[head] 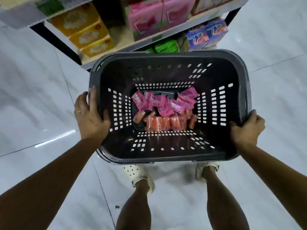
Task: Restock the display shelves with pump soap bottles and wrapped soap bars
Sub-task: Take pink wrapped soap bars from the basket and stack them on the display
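Item 1. Basket (182, 53): dark grey plastic, rectangular, with slotted walls and a rounded rim. It is held between both hands just in front of the display shelves (126, 47), and its near edge covers the toes of the shoes.

Item 2. Pink wrapped soap bars (164, 102): a loose heap on the basket floor, at the far side, lying at mixed angles.

Item 3. Orange wrapped soap bars (166, 123): on the basket floor at the near side, touching the pink heap. Most stand side by side in a rough row.

Item 4. Left hand (90, 117): grips the basket's left rim, thumb inside the wall, fingers over the outer edge. A ring shows on one finger.

Item 5. Right hand (247, 128): fingers curled round the basket's right rim near the near corner.

Item 6. Shelf stock: yellow boxes (89, 35) stacked at left, pink packs (149, 19) at centre, green packs (166, 47) and purple packs (206, 35) on the level below. The upper part is blurred.

Item 7. Floor (33, 97): glossy pale marble-pattern tiles.

Item 8. Pale shoes (137, 173): on the floor beneath the basket's near edge.
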`<state>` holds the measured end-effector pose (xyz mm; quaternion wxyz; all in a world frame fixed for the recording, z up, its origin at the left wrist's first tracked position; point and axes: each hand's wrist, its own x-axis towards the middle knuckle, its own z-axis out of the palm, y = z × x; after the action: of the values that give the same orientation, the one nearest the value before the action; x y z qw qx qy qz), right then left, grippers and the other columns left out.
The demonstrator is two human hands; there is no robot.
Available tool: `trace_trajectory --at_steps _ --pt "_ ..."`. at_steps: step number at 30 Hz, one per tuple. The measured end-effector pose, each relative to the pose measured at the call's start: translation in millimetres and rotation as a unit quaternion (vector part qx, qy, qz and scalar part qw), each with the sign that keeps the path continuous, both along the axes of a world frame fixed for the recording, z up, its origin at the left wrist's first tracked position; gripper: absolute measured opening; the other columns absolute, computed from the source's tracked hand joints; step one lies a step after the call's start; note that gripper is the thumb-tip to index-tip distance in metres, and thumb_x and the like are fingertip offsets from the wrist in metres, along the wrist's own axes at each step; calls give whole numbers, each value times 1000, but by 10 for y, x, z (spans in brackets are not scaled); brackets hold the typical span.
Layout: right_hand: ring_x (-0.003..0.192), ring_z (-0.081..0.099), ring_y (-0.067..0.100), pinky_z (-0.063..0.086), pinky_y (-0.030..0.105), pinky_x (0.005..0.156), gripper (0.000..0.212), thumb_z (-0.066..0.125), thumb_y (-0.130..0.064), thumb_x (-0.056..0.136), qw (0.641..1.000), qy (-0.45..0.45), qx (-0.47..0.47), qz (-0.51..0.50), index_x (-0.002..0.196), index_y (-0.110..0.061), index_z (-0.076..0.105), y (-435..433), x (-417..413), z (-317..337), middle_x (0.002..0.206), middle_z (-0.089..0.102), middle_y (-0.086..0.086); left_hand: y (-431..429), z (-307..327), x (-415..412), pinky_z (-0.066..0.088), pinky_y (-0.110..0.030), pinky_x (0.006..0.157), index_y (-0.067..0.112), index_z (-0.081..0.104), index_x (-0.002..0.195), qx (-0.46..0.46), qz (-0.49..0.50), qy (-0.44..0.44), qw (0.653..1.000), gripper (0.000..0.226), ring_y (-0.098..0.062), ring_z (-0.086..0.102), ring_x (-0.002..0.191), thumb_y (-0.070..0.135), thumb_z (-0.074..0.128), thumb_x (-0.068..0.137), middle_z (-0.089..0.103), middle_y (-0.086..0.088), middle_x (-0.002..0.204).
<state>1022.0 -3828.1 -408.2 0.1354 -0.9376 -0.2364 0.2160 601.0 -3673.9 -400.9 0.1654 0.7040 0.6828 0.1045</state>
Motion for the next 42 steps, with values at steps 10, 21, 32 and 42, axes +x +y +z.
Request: trace_trajectory --at_steps 10,21,32,42 --pt "75 56 9 42 12 63 30 67 -18 91 932 216 -100 272 120 -10 65 621 -569 -580 112 62 5 -115 -464 1251 50 -22 77 20 65 124 -296 48 -95 949 35 -16 65 92 29 66 90 70 -2 110" --pt "93 69 24 58 41 86 71 66 -50 87 915 379 -63 121 145 -21 37 1176 -1149 -2056 127 62 7 136 -1974 1354 53 -29 70 20 55 126 -284 331 -199 878 51 -21 66 88 51 65 86 66 0 103" --pt "116 53 40 53 49 94 104 55 -88 62 954 238 -111 145 145 -31 29 1492 -1422 -2954 141 27 11 321 -2927 1435 60 -44 77 32 17 153 -293 373 -228 850 86 -32 67 100 45 68 86 54 -13 137" --pt "99 63 29 60 43 78 97 63 -80 57 943 312 -30 115 141 -37 41 1469 -1384 -2994 130 47 7 302 -2950 1517 61 -39 66 30 60 103 -320 321 -326 830 46 -19 75 71 49 78 65 75 1 88"
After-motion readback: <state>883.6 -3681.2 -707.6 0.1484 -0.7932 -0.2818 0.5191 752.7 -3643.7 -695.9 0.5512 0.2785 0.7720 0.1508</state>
